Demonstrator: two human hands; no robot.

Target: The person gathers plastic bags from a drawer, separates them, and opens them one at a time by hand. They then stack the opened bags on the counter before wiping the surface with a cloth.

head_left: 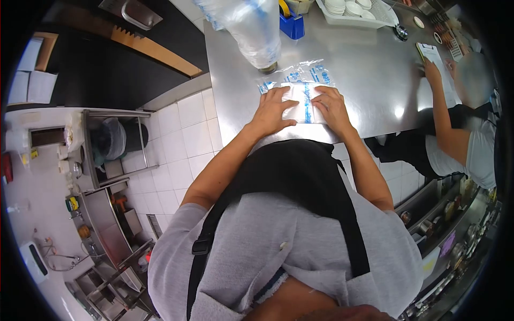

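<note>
A flat white packet in clear plastic [295, 111] lies near the front edge of the steel table, a blue printed strip running down its middle. My left hand [272, 112] grips its left side, fingers curled over the top and thumb along the near edge. On the opposite side, my right hand [332, 111] has its fingers bent onto the packet close to the blue strip. Loose clear film with blue print [310, 71] spreads out beyond the packet's far edge. What lies under my palms is hidden.
A tall plastic-wrapped bundle [251, 37] stands just beyond my left hand. Behind are a blue tape dispenser [292, 27] and a white basket [348, 22] of small white dishes. At right, a person [450, 112] leans over a clipboard [428, 51] on the steel table [369, 91].
</note>
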